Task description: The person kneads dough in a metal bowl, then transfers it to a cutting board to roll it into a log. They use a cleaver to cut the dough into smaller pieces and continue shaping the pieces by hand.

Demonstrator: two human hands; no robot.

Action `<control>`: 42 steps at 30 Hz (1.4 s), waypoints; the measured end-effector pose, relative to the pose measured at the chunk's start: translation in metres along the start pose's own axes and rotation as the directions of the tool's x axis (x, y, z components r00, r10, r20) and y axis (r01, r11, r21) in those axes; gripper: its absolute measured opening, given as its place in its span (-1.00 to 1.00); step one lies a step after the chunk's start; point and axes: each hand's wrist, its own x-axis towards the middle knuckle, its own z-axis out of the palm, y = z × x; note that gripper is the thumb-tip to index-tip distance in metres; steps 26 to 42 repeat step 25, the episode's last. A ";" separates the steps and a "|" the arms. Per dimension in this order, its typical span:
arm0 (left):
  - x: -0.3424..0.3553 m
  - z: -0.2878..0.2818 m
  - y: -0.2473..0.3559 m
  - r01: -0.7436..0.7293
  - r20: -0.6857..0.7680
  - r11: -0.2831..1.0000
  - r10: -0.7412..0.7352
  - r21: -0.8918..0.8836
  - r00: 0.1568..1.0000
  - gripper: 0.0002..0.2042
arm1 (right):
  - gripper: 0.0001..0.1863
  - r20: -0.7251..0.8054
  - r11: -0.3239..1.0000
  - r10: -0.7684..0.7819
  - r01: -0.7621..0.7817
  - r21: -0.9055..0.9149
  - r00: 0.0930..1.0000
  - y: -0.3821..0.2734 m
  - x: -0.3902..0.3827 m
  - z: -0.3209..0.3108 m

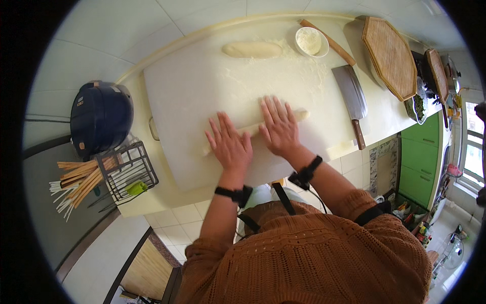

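Note:
Under both my palms lies a long thin roll of dough (254,129) on a large white board (177,101). My left hand (229,142) presses flat on its left part, fingers spread. My right hand (280,125) rests flat on it farther right, fingers stretched out, with one end of the roll showing past it. Toward the back of the board sits a thicker piece of dough (252,49) dusted with flour. Beside it stands a white bowl of flour (310,41), and behind that a wooden rolling pin (329,41). To the right lies a cleaver (350,96).
A dark blue rice cooker (101,119) stands at the left, with a black wire rack of chopsticks (129,169) in front. Octagonal woven trays (390,58) and a dish of greens (419,107) are at the right. Green cabinets (421,152) stand beyond the counter.

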 end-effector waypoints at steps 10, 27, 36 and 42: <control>0.127 0.003 -0.032 0.063 -0.214 0.994 -0.044 0.085 0.976 -0.26 | -0.23 -0.340 0.996 -0.033 0.002 -0.091 0.940 0.028 0.128 0.017; -0.081 -0.022 -0.016 -0.040 0.168 0.999 0.042 -0.017 0.985 -0.10 | -0.18 0.108 0.999 0.038 -0.037 -0.012 0.993 0.011 -0.067 -0.018; -0.081 -0.022 -0.016 -0.040 0.168 0.999 0.042 -0.017 0.985 -0.10 | -0.18 0.108 0.999 0.038 -0.037 -0.012 0.993 0.011 -0.067 -0.018; -0.081 -0.022 -0.016 -0.040 0.168 0.999 0.042 -0.017 0.985 -0.10 | -0.18 0.108 0.999 0.038 -0.037 -0.012 0.993 0.011 -0.067 -0.018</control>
